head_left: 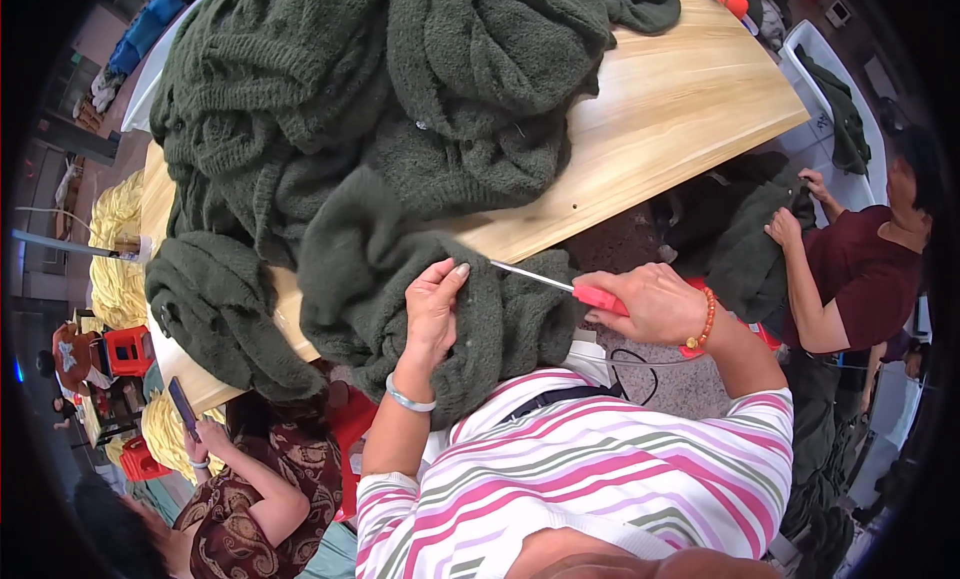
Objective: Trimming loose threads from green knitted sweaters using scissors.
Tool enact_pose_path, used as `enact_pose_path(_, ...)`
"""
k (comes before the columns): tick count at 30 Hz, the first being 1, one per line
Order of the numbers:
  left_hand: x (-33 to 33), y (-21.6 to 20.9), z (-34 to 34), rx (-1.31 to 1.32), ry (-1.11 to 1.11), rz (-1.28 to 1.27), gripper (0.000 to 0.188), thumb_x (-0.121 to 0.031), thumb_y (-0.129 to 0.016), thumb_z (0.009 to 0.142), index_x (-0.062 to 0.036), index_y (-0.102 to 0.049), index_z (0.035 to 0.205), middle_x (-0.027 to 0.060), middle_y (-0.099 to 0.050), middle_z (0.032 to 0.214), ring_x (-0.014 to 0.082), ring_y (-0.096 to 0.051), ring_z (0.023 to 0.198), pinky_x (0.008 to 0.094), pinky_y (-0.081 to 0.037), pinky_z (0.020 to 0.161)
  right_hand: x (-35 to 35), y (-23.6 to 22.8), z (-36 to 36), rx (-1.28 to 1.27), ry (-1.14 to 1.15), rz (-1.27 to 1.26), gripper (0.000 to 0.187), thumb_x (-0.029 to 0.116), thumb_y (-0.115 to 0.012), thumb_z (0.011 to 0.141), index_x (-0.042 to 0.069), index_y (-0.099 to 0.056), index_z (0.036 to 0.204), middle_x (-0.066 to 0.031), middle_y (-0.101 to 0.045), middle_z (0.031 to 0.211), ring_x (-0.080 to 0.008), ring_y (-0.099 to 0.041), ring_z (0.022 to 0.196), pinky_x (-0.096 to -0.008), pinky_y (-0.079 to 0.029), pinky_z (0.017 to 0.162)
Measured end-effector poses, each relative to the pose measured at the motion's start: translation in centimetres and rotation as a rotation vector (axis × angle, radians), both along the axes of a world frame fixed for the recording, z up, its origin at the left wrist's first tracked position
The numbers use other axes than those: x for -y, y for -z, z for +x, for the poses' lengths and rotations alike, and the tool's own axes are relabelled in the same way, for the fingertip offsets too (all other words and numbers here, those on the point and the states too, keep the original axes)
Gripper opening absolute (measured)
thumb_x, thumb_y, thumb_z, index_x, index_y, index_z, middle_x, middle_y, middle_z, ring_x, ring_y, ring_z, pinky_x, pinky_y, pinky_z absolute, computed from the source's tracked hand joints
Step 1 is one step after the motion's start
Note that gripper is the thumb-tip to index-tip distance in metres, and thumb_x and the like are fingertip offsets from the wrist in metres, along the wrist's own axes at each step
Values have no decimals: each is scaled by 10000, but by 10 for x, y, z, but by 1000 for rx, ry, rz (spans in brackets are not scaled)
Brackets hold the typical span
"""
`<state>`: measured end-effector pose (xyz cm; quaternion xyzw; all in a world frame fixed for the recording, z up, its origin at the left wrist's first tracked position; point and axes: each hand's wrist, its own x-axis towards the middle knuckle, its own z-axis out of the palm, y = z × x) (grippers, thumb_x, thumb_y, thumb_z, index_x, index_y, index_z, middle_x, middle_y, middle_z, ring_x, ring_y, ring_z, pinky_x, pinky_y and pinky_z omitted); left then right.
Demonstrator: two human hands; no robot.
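A dark green knitted garment [400, 309] lies bunched over my lap and up onto the table's near edge. My left hand [433, 304] pinches a bit of its knit between thumb and fingertips. Closed around the red handle of a slim metal-shafted tool [540, 278] is my right hand [655, 304]. The shaft points left, and its tip is at the knit just right of my left fingertips. The tip is too small to make out.
Heaped dark green knitwear [290, 99] covers much of the wooden table [690, 89]. At right, a person in maroon [850, 269] handles similar knitwear beside a white bin [865, 109]. Lower left, another person [260, 489] holds a phone [183, 407]. Yellow yarn [115, 249] hangs beyond.
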<state>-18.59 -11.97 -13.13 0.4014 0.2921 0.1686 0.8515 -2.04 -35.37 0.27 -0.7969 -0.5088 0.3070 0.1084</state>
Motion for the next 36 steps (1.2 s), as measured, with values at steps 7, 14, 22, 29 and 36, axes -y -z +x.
enact_pose_path(7,4,9,0,52,-37,36,171,10,-669,877,6,-653,1047,29,-684,918,68,-615,778,197,-484,694,-4,-2,-8,36,-50,-58,411,363,-602,904,157,-551,1255,-189,-674,785,-411,-646,755,-500,-498,717)
enact_pose_path(14,0,8,-8,50,-33,30,172,-26,-648,909,5,-641,1078,27,-672,948,71,-611,820,206,-490,740,-13,-4,-13,-3,-111,-54,367,359,-591,911,132,-577,1200,-183,-680,794,-401,-656,795,-490,-504,731)
enact_pose_path(22,10,-41,-70,-199,177,84,441,-50,-651,906,58,-505,1308,113,-633,1184,136,-615,1044,270,-507,906,-3,13,-6,18,-15,169,387,304,-646,873,126,-560,1205,-158,-685,841,-370,-660,795,-476,-510,707)
enact_pose_path(29,12,-33,-61,-223,128,26,287,-56,-660,903,16,-605,1176,43,-692,997,65,-639,836,206,-513,736,-8,3,-8,-13,-140,105,419,242,-665,839,127,-564,1228,-155,-680,849,-340,-666,792,-433,-512,674)
enact_pose_path(36,21,0,-43,-66,-23,178,163,-9,-589,914,13,-660,1058,18,-686,964,66,-612,821,208,-478,747,-7,-9,-15,-6,-161,-41,386,233,-621,858,123,-566,1224,-175,-679,769,-373,-665,745,-479,-507,680)
